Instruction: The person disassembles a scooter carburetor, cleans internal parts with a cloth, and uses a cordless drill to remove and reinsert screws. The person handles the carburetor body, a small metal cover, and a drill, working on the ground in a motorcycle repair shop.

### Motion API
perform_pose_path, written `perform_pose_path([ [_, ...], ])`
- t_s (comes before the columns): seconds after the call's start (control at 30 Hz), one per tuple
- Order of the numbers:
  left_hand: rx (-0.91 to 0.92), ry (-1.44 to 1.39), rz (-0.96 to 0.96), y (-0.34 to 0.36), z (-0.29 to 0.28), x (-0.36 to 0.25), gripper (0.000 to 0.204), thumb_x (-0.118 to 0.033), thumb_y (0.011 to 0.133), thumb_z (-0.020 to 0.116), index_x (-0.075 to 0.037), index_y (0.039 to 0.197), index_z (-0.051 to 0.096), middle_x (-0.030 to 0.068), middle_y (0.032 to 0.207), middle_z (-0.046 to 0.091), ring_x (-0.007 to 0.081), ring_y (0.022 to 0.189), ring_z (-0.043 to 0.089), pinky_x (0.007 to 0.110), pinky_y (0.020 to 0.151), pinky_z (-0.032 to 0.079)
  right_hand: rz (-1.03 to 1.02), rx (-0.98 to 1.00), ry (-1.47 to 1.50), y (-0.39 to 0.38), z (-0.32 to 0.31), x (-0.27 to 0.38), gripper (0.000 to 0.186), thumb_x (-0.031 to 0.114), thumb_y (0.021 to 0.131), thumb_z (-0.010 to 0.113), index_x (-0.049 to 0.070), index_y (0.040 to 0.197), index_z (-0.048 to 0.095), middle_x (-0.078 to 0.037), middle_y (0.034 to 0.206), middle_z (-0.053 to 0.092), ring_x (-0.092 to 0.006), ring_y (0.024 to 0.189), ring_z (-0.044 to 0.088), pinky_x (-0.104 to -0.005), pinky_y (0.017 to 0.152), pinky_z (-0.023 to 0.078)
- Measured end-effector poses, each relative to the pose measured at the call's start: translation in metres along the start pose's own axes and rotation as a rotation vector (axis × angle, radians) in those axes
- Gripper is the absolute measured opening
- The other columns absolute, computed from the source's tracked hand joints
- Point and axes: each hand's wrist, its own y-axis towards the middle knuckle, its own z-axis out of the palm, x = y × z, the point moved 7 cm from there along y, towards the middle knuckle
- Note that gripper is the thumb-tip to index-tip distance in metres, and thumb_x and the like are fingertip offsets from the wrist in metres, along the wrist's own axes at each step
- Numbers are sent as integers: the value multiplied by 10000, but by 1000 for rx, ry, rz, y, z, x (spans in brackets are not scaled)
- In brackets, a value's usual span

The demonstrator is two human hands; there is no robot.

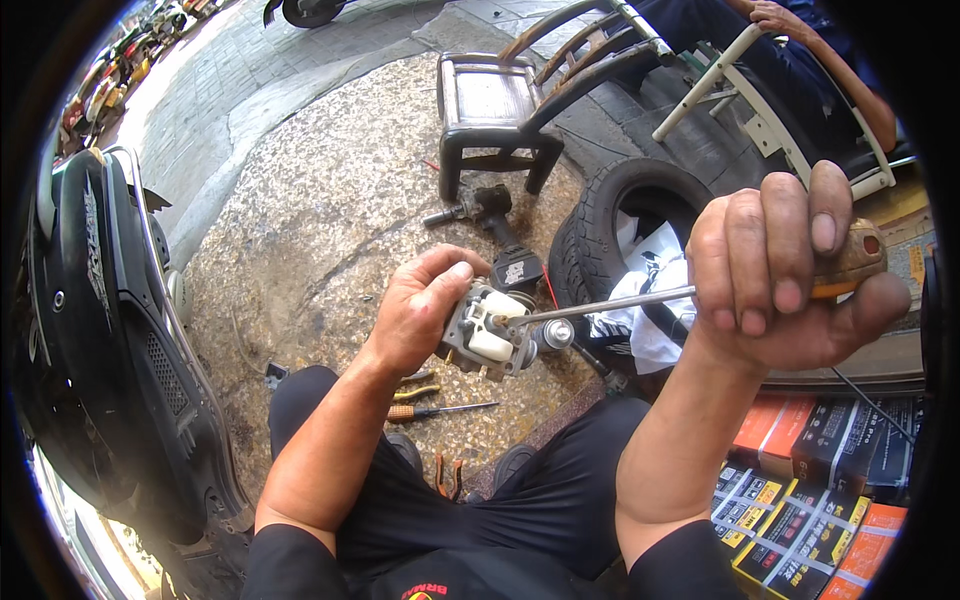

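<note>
My left hand point(418, 308) is closed round the side of a carburetor point(460, 335), held above my knees. Its bowl side faces up, showing a white float point(490, 342). In my right hand point(770, 265) is a screwdriver point(620, 301), gripped by its brownish-orange handle. The long metal shaft slants down to the left, and its tip reaches the middle of the carburetor between the float's two halves. Whether the tip sits in a screw is too small to tell.
On the speckled floor lie a cordless impact wrench point(498, 235), another screwdriver point(440, 411) and orange-handled pliers point(456, 478). Tyres point(590, 215) and a wooden chair point(490, 95) stand beyond. A black scooter point(100, 330) is at left, strapped boxes point(800, 520) at right. Another person point(810, 40) sits at far right.
</note>
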Motion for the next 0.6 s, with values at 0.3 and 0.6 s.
perform_pose_path([
  [0.3, -8, 102, 57, 5, -3, 2, 219, -150, 1052, 527, -11, 1104, 688, 49, 888, 710, 77, 751, 659, 233, 662, 533, 46, -58, -65, -1, 3, -8, 507, 573, 963, 662, 94, 1044, 517, -16, 758, 607, -102, 550, 626, -237, 502, 557],
  [0.6, -45, 121, 22, 4, -5, 5, 191, -151, 1044, 582, -7, 1041, 707, 22, 892, 690, 76, 798, 623, 253, 713, 509, 34, -135, -59, -4, 4, -15, 520, 608, 990, 595, 98, 1054, 517, -1, 738, 566, -78, 536, 580, -224, 487, 533],
])
